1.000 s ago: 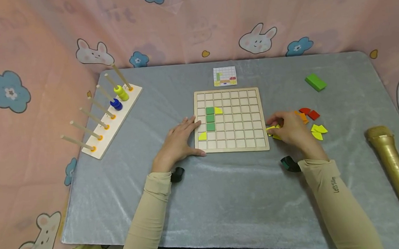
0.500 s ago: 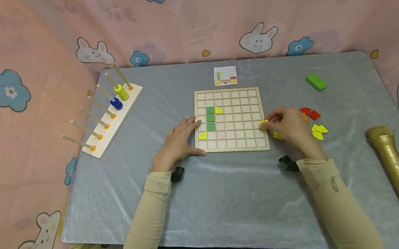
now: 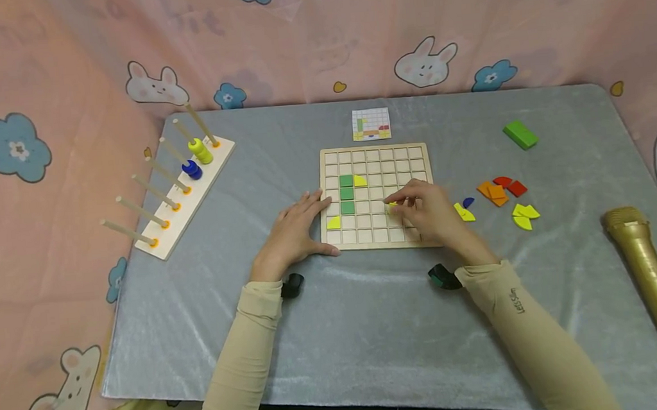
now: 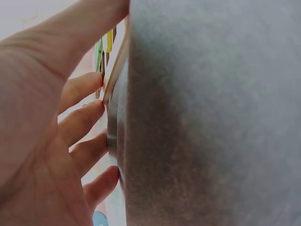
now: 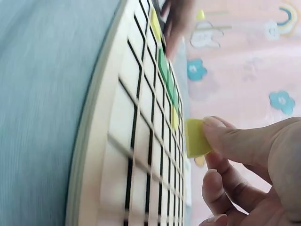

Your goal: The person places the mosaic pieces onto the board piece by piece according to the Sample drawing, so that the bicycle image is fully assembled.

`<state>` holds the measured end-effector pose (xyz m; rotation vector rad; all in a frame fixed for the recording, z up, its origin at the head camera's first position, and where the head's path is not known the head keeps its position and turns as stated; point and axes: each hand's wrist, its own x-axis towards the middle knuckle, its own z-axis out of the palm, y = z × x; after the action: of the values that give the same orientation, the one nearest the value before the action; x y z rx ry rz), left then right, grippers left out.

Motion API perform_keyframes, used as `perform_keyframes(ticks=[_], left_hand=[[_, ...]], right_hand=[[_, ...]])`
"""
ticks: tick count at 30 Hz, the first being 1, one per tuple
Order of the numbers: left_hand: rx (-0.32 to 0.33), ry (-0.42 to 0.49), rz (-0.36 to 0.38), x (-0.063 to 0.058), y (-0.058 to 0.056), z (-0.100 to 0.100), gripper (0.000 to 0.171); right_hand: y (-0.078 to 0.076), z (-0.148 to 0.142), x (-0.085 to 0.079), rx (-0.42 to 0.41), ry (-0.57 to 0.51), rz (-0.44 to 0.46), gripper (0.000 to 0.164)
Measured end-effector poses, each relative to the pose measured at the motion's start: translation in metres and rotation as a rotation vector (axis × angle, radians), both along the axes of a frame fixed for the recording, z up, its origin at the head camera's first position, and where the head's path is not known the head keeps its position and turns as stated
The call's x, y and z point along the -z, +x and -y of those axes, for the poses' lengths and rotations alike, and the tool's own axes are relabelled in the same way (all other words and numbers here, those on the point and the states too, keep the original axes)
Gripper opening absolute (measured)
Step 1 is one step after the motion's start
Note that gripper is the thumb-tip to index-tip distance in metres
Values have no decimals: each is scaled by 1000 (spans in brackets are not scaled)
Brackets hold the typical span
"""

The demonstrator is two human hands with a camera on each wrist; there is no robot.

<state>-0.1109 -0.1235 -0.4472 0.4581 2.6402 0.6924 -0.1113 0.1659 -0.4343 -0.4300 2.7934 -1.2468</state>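
Note:
A wooden grid board (image 3: 381, 244) lies on the grey cloth. Three green squares (image 3: 347, 194) stand in a column in its cells, with one yellow piece (image 3: 360, 180) at their upper right and another yellow piece (image 3: 333, 222) at lower left. My left hand (image 3: 293, 237) rests with spread fingers against the board's left edge, thumb at the lower corner. Over the right half of the board, my right hand (image 3: 427, 213) pinches a small yellow tile (image 5: 196, 137) between thumb and fingers. In the right wrist view the tile shows above the board's surface.
Right of the board lie yellow pieces (image 3: 465, 212), a blue piece (image 3: 468, 202), orange pieces (image 3: 492, 193), red pieces (image 3: 517, 189) and a green block (image 3: 520, 134). A pattern card (image 3: 371, 124) lies behind the board, a peg rack (image 3: 183, 197) at left, a gold microphone (image 3: 653, 285) at right.
My right hand has picked up a yellow tile from the pile beside the board and carried it left over the grid, uncovering the blue and orange pieces. The left hand stays put.

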Motion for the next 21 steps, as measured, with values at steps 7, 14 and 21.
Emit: perform_keyframes(ticks=[7, 14, 21], left_hand=[[-7, -15, 12, -1, 0, -1, 110], [-4, -16, 2, 0, -1, 0, 111], [-5, -12, 7, -1, -1, 0, 110]], right_hand=[[-3, 28, 4, -59, -15, 77, 17], [-7, 50, 7, -76, -18, 120, 9], [-11, 65, 12, -116, -18, 147, 4]])
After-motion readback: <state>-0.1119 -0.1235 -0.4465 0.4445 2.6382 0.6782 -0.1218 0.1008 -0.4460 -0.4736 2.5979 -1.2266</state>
